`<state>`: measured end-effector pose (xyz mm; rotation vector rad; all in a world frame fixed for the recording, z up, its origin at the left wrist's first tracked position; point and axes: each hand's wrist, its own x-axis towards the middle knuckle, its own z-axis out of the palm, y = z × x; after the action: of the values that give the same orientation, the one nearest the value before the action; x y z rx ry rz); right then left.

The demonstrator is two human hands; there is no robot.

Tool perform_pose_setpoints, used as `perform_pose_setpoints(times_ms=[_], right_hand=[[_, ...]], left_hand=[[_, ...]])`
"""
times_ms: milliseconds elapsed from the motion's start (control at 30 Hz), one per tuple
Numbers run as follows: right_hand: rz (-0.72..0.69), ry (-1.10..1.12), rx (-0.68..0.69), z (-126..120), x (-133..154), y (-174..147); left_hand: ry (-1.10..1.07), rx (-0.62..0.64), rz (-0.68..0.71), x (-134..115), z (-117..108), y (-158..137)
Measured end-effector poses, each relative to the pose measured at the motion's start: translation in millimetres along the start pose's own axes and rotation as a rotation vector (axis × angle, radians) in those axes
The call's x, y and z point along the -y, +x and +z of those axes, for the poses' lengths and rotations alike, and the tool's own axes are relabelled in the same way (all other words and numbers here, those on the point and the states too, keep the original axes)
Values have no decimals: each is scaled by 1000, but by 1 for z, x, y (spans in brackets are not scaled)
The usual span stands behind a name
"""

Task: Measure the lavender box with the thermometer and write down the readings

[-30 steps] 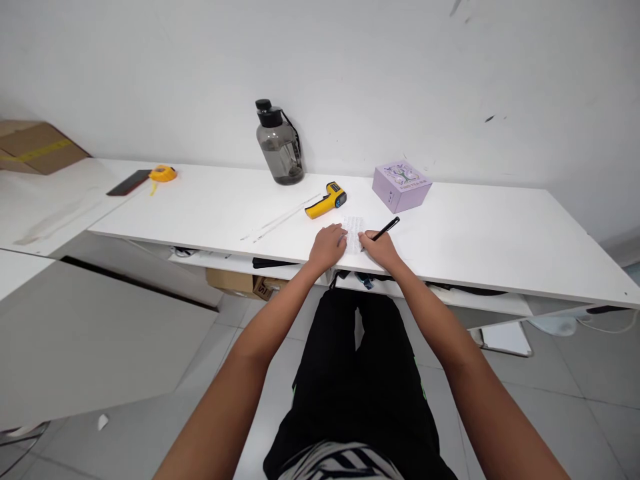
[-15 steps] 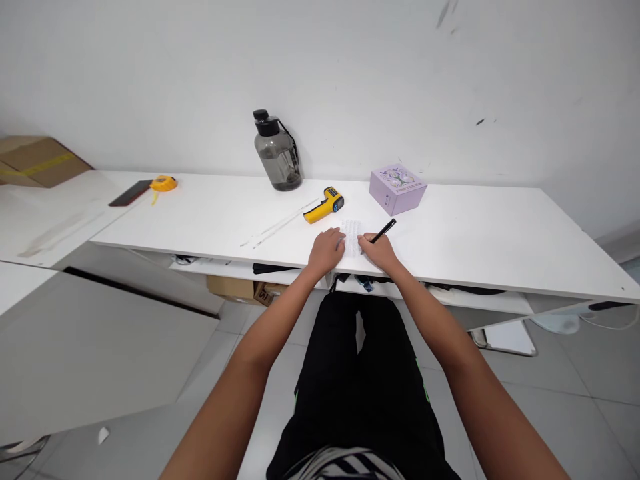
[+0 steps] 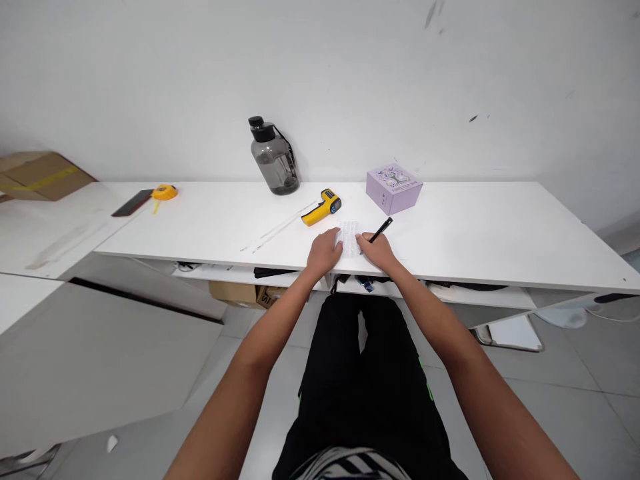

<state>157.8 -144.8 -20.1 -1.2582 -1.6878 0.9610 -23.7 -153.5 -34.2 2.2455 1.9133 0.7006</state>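
A small sheet of paper point(image 3: 350, 238) covered in marks lies near the front edge of the white table point(image 3: 475, 233). My left hand point(image 3: 325, 251) rests flat with its fingers on the paper's left edge. In my right hand point(image 3: 377, 251) is a black pen point(image 3: 382, 229), gripped at a slant over the paper's right side; its tip is hidden by the fingers. Just beyond my left hand lies a yellow infrared thermometer point(image 3: 323, 208). A purple box point(image 3: 394, 189) stands behind my right hand.
Against the wall stands a grey water bottle point(image 3: 274, 163) with a black lid. Further left are a yellow tape measure point(image 3: 165, 193), a dark flat object point(image 3: 133, 203) and a cardboard box point(image 3: 45, 176). Under the tabletop, a shelf holds assorted items, with another cardboard box point(image 3: 235, 291) below.
The camera view has tilted and shifted slightly. Both hands stay at the paper, the pen still in my right hand; nothing on the table has visibly moved.
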Motion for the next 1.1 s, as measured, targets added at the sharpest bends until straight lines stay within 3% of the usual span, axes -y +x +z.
perform_pose_setpoints(times_ms=[333,433,533,633,800,1100], right_hand=[[17,-29,44,2,-1,2],[15,19,7,1,-3,4],[44,133,-102,0,-4,6],[77,173,-127,1,-2,6],[71,91,-67,0,2,2],[-77,41,-124,7,-22,9]], left_hand=[[-64,-3,-46,-1,-2,-1],[-136,-89,-94,3,-1,-2],[-230,-219,-237,7,-3,-2],[-180,-293,-330,7,-5,-1],[36,-261,-321,-5,-4,-2],[86,-181,-326,-7,-1,-2]])
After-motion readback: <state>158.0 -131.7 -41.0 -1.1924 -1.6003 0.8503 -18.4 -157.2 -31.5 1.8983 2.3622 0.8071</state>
